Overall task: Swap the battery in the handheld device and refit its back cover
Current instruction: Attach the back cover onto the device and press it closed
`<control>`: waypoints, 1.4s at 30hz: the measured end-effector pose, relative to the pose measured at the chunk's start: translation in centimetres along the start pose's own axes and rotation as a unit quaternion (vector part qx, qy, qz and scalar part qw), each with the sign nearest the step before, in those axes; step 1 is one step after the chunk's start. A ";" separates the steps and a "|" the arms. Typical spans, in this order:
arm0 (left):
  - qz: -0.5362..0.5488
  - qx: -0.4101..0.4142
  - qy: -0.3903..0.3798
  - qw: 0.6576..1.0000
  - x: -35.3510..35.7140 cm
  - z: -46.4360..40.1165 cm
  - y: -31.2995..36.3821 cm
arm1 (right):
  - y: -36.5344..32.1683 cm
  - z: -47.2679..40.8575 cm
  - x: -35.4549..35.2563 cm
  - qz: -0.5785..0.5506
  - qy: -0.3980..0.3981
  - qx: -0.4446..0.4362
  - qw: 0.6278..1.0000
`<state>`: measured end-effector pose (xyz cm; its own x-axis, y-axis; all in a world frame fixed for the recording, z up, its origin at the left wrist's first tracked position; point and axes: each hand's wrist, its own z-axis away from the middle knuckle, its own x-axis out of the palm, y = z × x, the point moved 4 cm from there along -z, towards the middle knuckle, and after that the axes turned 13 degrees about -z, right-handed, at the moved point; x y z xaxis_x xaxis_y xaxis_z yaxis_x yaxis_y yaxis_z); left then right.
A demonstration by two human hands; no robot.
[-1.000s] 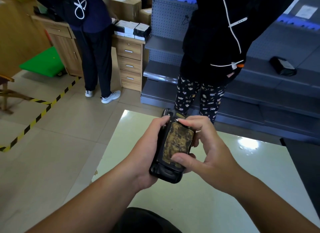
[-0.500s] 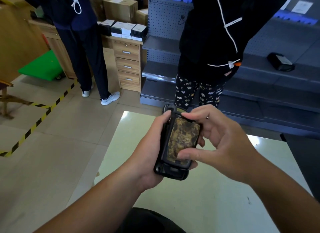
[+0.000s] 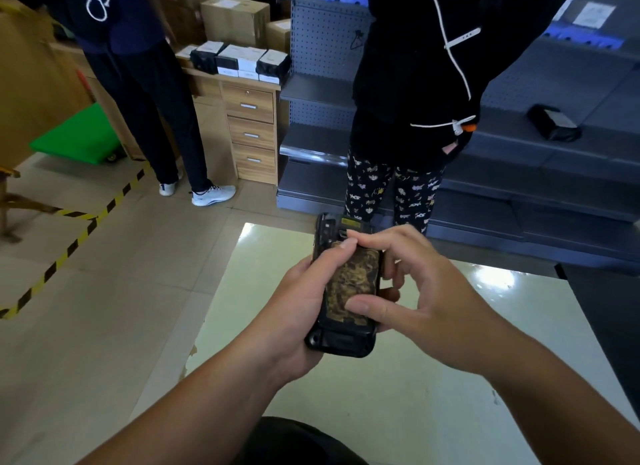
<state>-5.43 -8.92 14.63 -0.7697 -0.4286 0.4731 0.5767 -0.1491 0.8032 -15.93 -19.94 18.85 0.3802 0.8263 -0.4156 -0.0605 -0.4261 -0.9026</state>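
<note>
Above the near-left part of the pale green table (image 3: 398, 412), the handheld device (image 3: 341, 288) was held off the surface, back side up, long axis running near to far. Body was black and rugged, with a thick bumper at the near end and a yellow label strip at the far end. Back cover was off; the battery (image 3: 353, 284) sat in the bay, its face a worn, mottled gold-brown. Left hand (image 3: 304, 298) was wrapped around the device's left edge, thumb lying across the battery's far-left corner. Right hand (image 3: 426, 291) pinched the battery lengthwise: forefinger hooked over its far edge, thumb on its near-right corner, other fingers curled behind the device's right side. A dark box (image 3: 554, 122) lay on the grey shelving (image 3: 571, 174) far right.
</note>
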 end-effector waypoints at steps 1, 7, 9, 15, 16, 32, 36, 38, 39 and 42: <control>0.000 0.005 0.003 1.000 -0.1 -0.1 0.1 | 0.1 0.0 0.2 -0.028 0.003 0.010 1.000; -0.021 0.063 0.016 0.998 -0.5 0.2 -0.7 | 0.1 1.4 1.0 -0.044 0.090 0.001 0.995; -0.013 0.084 0.020 0.996 -0.3 0.4 -0.9 | 0.1 2.1 1.2 -0.043 0.131 -0.015 0.990; -0.044 0.114 0.034 0.992 -0.1 1.2 -1.1 | -0.8 3.5 1.4 -0.053 0.163 -0.075 0.982; -0.031 0.108 0.024 0.993 0.0 1.3 -1.2 | -1.1 3.8 1.5 -0.059 0.166 -0.093 0.980; 0.041 0.125 -0.083 0.988 1.5 2.9 -0.7 | -4.0 6.6 2.3 0.101 0.122 -0.296 0.942; 0.021 0.118 -0.064 0.991 1.1 2.6 -0.8 | -3.1 5.6 1.5 -0.008 0.117 -0.257 0.959; 0.009 0.121 -0.061 0.991 1.1 2.5 -0.8 | -3.2 5.6 1.3 -0.037 0.122 -0.253 0.959; 0.011 0.119 -0.066 0.991 1.1 2.4 -0.8 | -3.4 5.5 1.0 -0.030 0.120 -0.260 0.958; 0.024 0.126 -0.085 0.988 1.1 2.7 -0.6 | -4.1 4.9 0.4 0.054 0.067 -0.271 0.959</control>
<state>-7.34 -6.89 15.60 -0.7910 -0.2703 0.5489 0.5428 0.1040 0.8334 -19.99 -16.05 21.86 0.5168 0.7267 -0.4526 0.3675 -0.6658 -0.6494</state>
